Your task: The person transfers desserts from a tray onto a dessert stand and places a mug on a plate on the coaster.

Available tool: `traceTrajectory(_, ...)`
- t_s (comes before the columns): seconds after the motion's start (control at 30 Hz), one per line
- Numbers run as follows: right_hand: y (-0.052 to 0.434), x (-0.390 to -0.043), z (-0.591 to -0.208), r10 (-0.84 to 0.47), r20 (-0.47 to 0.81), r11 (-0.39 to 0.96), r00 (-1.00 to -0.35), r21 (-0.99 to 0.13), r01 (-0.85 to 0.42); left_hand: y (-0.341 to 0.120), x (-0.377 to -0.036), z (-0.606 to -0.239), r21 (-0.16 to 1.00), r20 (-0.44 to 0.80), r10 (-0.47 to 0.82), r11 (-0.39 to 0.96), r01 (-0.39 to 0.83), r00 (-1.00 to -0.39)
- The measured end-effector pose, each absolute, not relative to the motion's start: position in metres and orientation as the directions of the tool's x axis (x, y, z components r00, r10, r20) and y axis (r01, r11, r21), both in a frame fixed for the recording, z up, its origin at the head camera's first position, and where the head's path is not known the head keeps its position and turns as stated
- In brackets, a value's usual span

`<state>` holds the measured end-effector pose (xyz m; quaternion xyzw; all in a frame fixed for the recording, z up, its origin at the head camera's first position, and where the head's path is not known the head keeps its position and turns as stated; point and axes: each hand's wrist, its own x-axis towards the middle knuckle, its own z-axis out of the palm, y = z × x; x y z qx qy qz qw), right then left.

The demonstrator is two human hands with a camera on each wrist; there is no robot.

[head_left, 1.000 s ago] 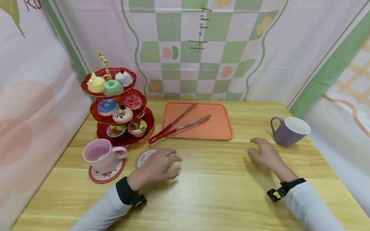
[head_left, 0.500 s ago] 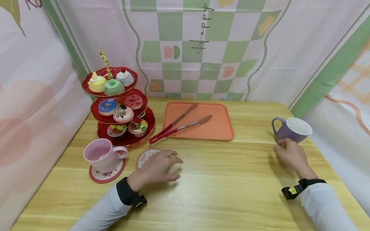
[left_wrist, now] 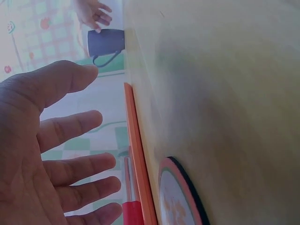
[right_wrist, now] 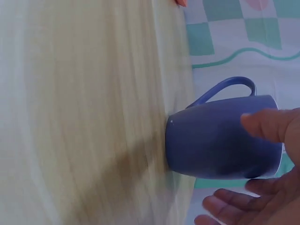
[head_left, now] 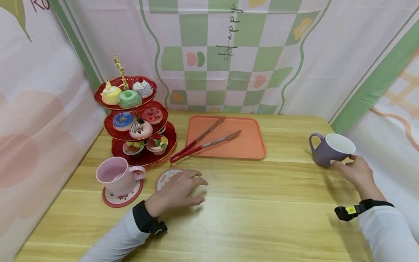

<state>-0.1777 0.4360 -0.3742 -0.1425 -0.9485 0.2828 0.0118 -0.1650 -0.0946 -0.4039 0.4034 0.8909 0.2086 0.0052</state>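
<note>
A purple mug (head_left: pixel 330 149) with a white inside stands upright at the table's right side, its handle pointing left. My right hand (head_left: pixel 356 174) is at its near right side, thumb overlapping the mug wall and the other fingers spread beyond it. In the right wrist view, the mug (right_wrist: pixel 220 138) fills the gap between thumb and fingers, which are not curled round it. My left hand (head_left: pixel 178 191) hovers with relaxed, spread fingers and holds nothing. Under it, a round coaster (head_left: pixel 163 179) is partly hidden; the left wrist view shows this coaster's pink rim (left_wrist: pixel 180 183).
A pink cup (head_left: pixel 112 176) sits on a red-rimmed coaster (head_left: pixel 109 201) at left. Behind it rises a red three-tier stand (head_left: pixel 163 105) of toy cakes and doughnuts. Red-handled tongs (head_left: pixel 209 145) lie across an orange tray (head_left: pixel 252 145) at the back, below the cloth backdrop.
My right hand has moved rightward across the table to the near right side of the purple mug. The left hand has stayed over the coaster; the mug stands where it was.
</note>
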Motion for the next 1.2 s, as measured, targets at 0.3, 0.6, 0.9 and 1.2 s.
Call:
traceTrajectory(0.3,0.432,-0.194,-0.379,0.391,-0.036,0.612,-0.92,-0.736,0.289,-0.092,-0.165,-0.404,0.377,0.118,0.732,0.592,0.712,-0.671)
traceTrajectory(0.6,0.436,-0.207,-0.394,0.416,0.09,0.578,-0.905,-0.795,0.187,-0.092,-0.164,-0.403,0.36,0.125,0.742,0.584,0.727,-0.658)
traceTrajectory(0.9,0.438,-0.206,-0.397,0.411,0.108,0.511,-0.905,-0.85,0.13,-0.092,-0.164,-0.403,0.362,0.121,0.743,0.585,0.726,-0.658)
traceTrajectory(1.2,0.435,-0.206,-0.399,0.451,0.047,0.522,-0.891,-0.824,0.221,-0.093,-0.163,-0.405,0.37,0.122,0.739,0.586,0.721,-0.663)
